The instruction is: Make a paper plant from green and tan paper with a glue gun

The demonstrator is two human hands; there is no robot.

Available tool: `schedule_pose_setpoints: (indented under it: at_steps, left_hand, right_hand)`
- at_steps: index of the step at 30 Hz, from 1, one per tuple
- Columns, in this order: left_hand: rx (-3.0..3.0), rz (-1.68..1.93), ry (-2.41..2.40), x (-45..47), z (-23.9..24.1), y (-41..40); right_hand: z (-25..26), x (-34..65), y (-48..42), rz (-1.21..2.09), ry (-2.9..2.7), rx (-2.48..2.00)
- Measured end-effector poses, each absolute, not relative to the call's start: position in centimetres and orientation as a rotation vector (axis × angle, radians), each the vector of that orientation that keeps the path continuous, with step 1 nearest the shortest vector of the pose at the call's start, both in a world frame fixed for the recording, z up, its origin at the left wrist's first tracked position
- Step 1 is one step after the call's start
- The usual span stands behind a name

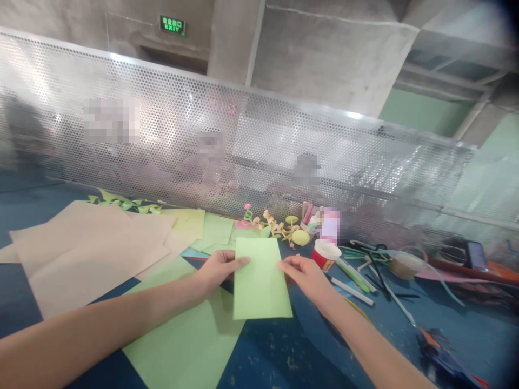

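A light green sheet of paper point(261, 286) is held up between my two hands above the blue table. My left hand point(221, 268) pinches its left edge, with the thumb on the front face. At the right edge, the thumb and fingers of my right hand point(302, 273) close on the same paper. A larger green sheet point(184, 346) lies flat under my left forearm. Just beyond my right hand stands a red and white paper cup point(325, 254).
Beige paper sheets point(93, 248) cover the left side. Paper flowers point(275, 224) and a yellow oval piece point(300, 237) stand behind the held sheet. Markers point(352, 292), pipe cleaners point(379, 281), a phone point(477, 255) and a blue-orange tool point(444, 354) lie rightward. A perforated metal screen point(259, 135) rises behind.
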State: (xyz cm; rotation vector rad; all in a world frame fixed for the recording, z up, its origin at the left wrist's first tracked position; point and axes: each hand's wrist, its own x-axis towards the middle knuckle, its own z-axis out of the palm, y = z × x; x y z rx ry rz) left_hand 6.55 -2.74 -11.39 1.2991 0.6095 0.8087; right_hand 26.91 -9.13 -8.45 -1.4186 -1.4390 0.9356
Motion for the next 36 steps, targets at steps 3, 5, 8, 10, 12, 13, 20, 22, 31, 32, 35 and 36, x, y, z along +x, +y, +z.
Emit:
schedule_pose_setpoints:
  at_steps: [3,5,8,10,12,13,20,22,31,32,35,36]
  left_hand:
    - [1.402,0.724,0.603,6.5,-11.4,-2.8]
    - [1.465,0.68,0.59,6.4,-11.3,-3.0]
    - [1.467,0.649,0.556,6.4,-11.2,-3.1]
    - [1.417,0.662,0.546,6.5,-11.1,-3.2]
    - [1.362,0.696,0.556,6.5,-11.1,-3.0]
    - [1.336,0.721,0.573,6.5,-11.2,-2.9]
    - [1.058,0.941,0.682,6.7,-11.8,-1.8]
    - [1.001,0.969,0.68,6.7,-11.7,-1.8]
    - [0.946,0.99,0.682,6.7,-11.4,-2.1]
    - [0.936,0.996,0.698,6.7,-11.3,-2.1]
    - [0.906,1.012,0.75,6.6,-11.3,-2.2]
    - [0.906,1.008,0.748,6.6,-11.3,-2.1]
  right_hand:
    - [-8.6,27.2,-8.9,0.933,-1.364,-1.407]
    - [-8.8,27.3,-8.8,0.892,-1.317,-1.398]
    - [-8.9,27.3,-8.7,0.848,-1.314,-1.393]
    - [-8.6,27.4,-8.7,0.85,-1.306,-1.39]
    - [-7.9,27.8,-8.8,0.84,-1.364,-1.495]
    - [-7.4,28.2,-9.0,0.825,-1.419,-1.579]
    - [-4.0,33.9,-11.5,0.361,-1.931,-2.476]
    - [-3.7,35.1,-12.2,0.433,-1.947,-2.706]
    - [-5.4,35.9,-11.9,0.928,-1.926,-2.657]
    - [-5.4,35.9,-11.8,0.926,-1.936,-2.629]
    - [-4.7,35.9,-12.0,0.887,-1.963,-2.538]
    - [-4.3,36.0,-12.2,0.895,-1.958,-2.496]
